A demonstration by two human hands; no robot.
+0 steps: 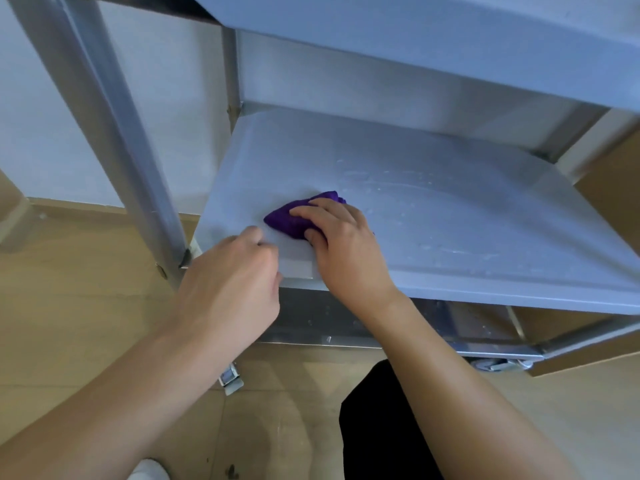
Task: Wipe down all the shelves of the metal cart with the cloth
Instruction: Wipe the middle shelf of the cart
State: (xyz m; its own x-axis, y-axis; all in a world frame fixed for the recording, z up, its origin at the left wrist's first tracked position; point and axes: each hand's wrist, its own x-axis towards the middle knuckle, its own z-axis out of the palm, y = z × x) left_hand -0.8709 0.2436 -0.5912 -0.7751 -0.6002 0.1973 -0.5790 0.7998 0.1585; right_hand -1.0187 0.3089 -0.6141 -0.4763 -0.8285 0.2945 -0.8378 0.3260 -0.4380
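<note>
A bunched purple cloth (289, 218) lies on the middle shelf (450, 209) of the metal cart, near its front left corner. My right hand (343, 247) presses down on the cloth, fingers curled over it. My left hand (232, 285) grips the front edge of the same shelf just left of the right hand, thumb on top. Water droplets and wet streaks show on the shelf to the right of the cloth. The upper shelf (433, 39) overhangs above, and part of the bottom shelf (467, 323) shows below.
The cart's front left post (114, 133) rises beside my left hand. Caster wheels (230, 375) sit on the wooden floor (86, 323). A white wall stands behind the cart. My dark trouser leg (381, 427) and a white shoe (149, 471) are at the bottom.
</note>
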